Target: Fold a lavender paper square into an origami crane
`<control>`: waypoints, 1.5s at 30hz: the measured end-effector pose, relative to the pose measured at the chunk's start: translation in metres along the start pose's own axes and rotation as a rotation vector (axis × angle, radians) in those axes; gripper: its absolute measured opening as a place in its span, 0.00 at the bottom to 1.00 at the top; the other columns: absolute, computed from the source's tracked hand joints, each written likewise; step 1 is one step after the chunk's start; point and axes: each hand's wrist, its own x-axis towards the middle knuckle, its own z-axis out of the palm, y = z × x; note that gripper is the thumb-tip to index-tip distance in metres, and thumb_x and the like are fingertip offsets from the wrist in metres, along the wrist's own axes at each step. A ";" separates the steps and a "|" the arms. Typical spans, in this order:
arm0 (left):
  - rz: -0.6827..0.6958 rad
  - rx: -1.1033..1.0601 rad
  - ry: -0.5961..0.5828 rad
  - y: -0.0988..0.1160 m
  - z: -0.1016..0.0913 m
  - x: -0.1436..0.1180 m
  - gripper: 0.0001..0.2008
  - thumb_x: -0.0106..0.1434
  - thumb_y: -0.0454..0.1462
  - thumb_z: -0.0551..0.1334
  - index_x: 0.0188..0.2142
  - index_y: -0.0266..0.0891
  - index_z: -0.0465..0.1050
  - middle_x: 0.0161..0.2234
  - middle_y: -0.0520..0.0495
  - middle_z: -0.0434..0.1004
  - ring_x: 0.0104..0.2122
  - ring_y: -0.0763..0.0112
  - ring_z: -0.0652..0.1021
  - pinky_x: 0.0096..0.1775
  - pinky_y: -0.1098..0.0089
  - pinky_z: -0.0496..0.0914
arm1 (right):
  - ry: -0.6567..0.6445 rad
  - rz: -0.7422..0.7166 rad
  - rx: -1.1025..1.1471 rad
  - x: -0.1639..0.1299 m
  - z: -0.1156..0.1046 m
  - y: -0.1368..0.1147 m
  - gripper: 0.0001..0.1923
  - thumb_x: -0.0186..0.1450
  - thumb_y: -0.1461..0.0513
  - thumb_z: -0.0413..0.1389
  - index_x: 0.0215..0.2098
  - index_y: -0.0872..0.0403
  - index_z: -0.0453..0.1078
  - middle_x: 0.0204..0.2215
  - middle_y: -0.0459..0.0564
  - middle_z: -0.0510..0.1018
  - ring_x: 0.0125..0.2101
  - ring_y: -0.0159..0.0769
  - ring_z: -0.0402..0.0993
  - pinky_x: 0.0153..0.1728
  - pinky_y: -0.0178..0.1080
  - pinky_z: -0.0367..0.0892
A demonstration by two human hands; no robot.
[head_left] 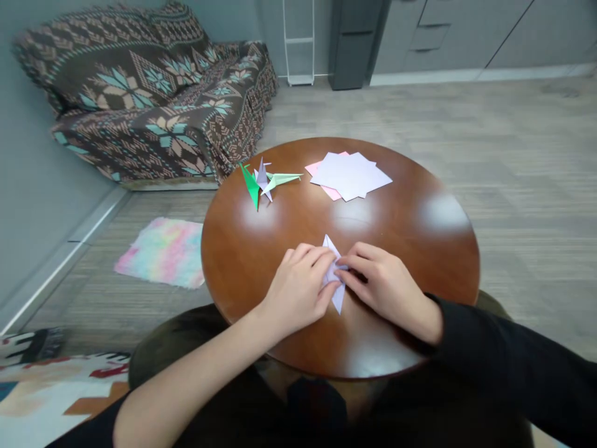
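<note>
A pale lilac sheet of origami paper, folded into a narrow diamond, lies on the near part of the round wooden table. My left hand presses on its left side, the fingers curled over the paper and the thumb near its lower half. From the right, my right hand pinches the paper's right edge between thumb and fingers. The middle of the folded paper is partly hidden by my fingers.
Folded paper cranes, a green one, a lilac one and a pale green one, stand at the table's far left. A fanned stack of lilac and pink paper lies at the back. Beyond is a patterned sofa.
</note>
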 end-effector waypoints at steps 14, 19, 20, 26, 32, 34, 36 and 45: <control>0.109 -0.186 0.077 -0.018 0.004 0.004 0.14 0.68 0.37 0.65 0.52 0.38 0.73 0.55 0.38 0.75 0.53 0.58 0.77 0.54 0.58 0.73 | -0.148 0.073 0.168 0.010 -0.018 0.012 0.06 0.69 0.64 0.60 0.36 0.57 0.78 0.31 0.49 0.77 0.29 0.33 0.70 0.33 0.36 0.62; 0.141 -0.076 0.174 -0.010 0.002 -0.008 0.06 0.70 0.31 0.60 0.38 0.37 0.76 0.43 0.42 0.78 0.43 0.63 0.77 0.46 0.62 0.75 | -0.278 0.127 0.141 0.028 -0.028 0.010 0.07 0.66 0.62 0.62 0.30 0.56 0.76 0.29 0.48 0.80 0.28 0.33 0.73 0.30 0.34 0.61; 0.147 -0.045 0.170 -0.006 0.002 -0.013 0.09 0.71 0.29 0.57 0.39 0.37 0.77 0.42 0.42 0.79 0.42 0.63 0.77 0.45 0.62 0.76 | -0.313 0.129 0.134 0.032 -0.029 0.010 0.06 0.65 0.62 0.62 0.30 0.56 0.76 0.28 0.47 0.80 0.28 0.32 0.73 0.30 0.33 0.61; 0.191 0.070 0.122 0.012 0.001 -0.040 0.15 0.70 0.30 0.57 0.53 0.33 0.75 0.50 0.37 0.80 0.50 0.55 0.78 0.51 0.56 0.77 | -0.477 0.084 0.024 0.053 -0.040 0.004 0.05 0.60 0.61 0.64 0.28 0.54 0.78 0.27 0.49 0.82 0.27 0.34 0.74 0.28 0.35 0.58; 0.205 0.128 0.051 0.013 -0.003 -0.041 0.19 0.68 0.31 0.57 0.57 0.27 0.72 0.51 0.33 0.79 0.51 0.51 0.77 0.50 0.52 0.76 | -0.573 0.101 -0.083 0.070 -0.037 -0.001 0.11 0.56 0.54 0.67 0.28 0.55 0.80 0.23 0.51 0.79 0.24 0.38 0.71 0.25 0.38 0.55; 0.202 0.138 0.027 0.013 -0.004 -0.039 0.19 0.67 0.31 0.57 0.56 0.28 0.72 0.51 0.33 0.79 0.51 0.51 0.77 0.49 0.52 0.75 | -0.628 0.118 -0.078 0.076 -0.035 -0.001 0.12 0.55 0.54 0.68 0.27 0.56 0.80 0.20 0.50 0.77 0.22 0.36 0.69 0.23 0.38 0.54; 0.201 0.140 0.010 0.013 -0.005 -0.037 0.19 0.66 0.30 0.57 0.56 0.29 0.73 0.51 0.33 0.78 0.51 0.51 0.77 0.49 0.53 0.75 | -0.678 0.134 -0.063 0.081 -0.034 0.000 0.13 0.54 0.54 0.68 0.26 0.57 0.80 0.18 0.48 0.75 0.20 0.34 0.67 0.22 0.37 0.54; 0.207 0.144 0.006 0.013 -0.003 -0.037 0.19 0.64 0.29 0.57 0.54 0.29 0.72 0.53 0.34 0.77 0.53 0.50 0.76 0.52 0.54 0.73 | -0.718 0.153 0.035 0.083 -0.037 0.012 0.07 0.56 0.59 0.66 0.29 0.57 0.80 0.21 0.45 0.76 0.22 0.31 0.67 0.23 0.34 0.57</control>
